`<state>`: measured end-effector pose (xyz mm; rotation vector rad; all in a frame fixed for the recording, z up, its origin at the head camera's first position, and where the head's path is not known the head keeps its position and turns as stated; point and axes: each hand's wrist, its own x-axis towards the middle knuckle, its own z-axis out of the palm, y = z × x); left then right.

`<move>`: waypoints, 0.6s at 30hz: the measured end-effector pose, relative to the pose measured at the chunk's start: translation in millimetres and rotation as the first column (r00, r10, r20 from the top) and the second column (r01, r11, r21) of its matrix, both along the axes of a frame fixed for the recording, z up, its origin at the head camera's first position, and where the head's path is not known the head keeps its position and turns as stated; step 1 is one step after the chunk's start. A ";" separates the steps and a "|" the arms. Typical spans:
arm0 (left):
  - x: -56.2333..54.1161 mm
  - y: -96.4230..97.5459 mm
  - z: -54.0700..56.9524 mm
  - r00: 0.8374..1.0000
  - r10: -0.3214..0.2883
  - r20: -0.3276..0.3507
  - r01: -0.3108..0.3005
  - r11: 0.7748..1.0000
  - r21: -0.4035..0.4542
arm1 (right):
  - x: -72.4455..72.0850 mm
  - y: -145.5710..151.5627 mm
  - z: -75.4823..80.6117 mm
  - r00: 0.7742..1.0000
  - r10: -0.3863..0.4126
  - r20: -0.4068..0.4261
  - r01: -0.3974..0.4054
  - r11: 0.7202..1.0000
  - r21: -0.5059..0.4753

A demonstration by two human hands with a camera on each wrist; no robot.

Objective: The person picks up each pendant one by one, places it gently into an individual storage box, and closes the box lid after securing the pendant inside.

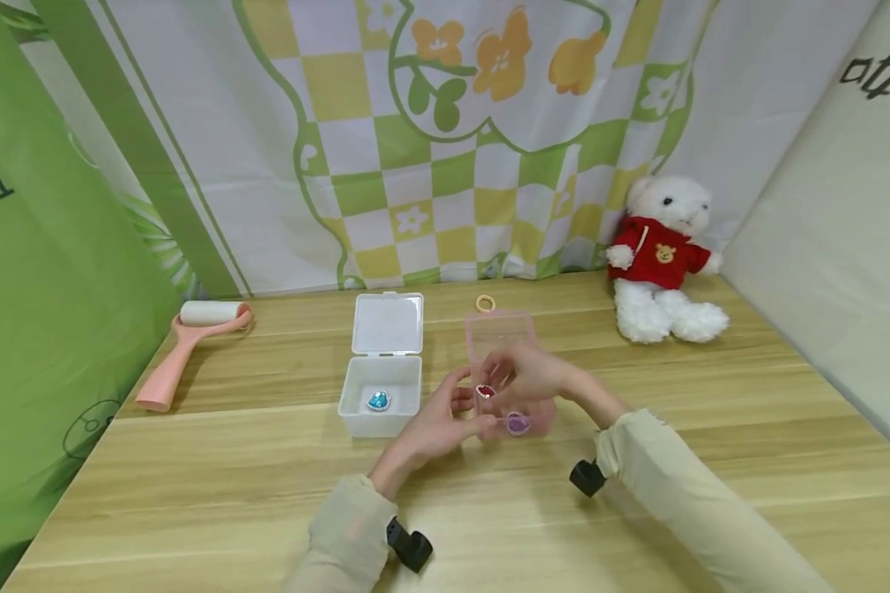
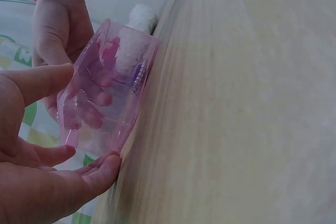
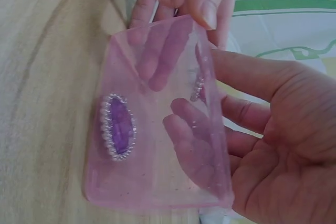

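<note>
A pink see-through box (image 3: 157, 192) with its lid (image 1: 500, 329) up stands on the table. My left hand (image 1: 439, 418) holds its left side, the thumb at the front and the fingers along the side. Over the box opening, my right hand (image 1: 522, 375) pinches a red gem (image 1: 485, 391) with a beaded rim. In the right wrist view some of its fingers show through the pink wall. A purple gem (image 3: 121, 127) with a beaded rim lies in the box. To the left, a white box (image 1: 352, 418) with its lid raised contains a blue gem (image 1: 378, 400).
A pink-handled lint roller (image 1: 174, 362) lies at the left. Behind the pink box is a small yellowish ring (image 1: 485, 304). A white teddy bear (image 1: 663, 263) in a red top sits at the back right, before the patterned curtain (image 1: 445, 181).
</note>
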<state>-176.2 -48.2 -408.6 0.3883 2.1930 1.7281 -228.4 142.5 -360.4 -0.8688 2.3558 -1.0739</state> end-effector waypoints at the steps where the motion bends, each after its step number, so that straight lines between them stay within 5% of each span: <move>1: -0.2 -0.1 0.4 1.000 0.001 0.002 -0.001 1.000 -0.001 | -0.2 -0.6 -0.5 1.000 0.004 0.002 -0.004 1.000 0.015; 18: 0.8 0.2 0.8 1.000 0.007 0.022 -0.007 1.000 0.003 | -0.9 -6.5 -3.0 0.984 0.059 -0.167 -0.021 0.975 0.221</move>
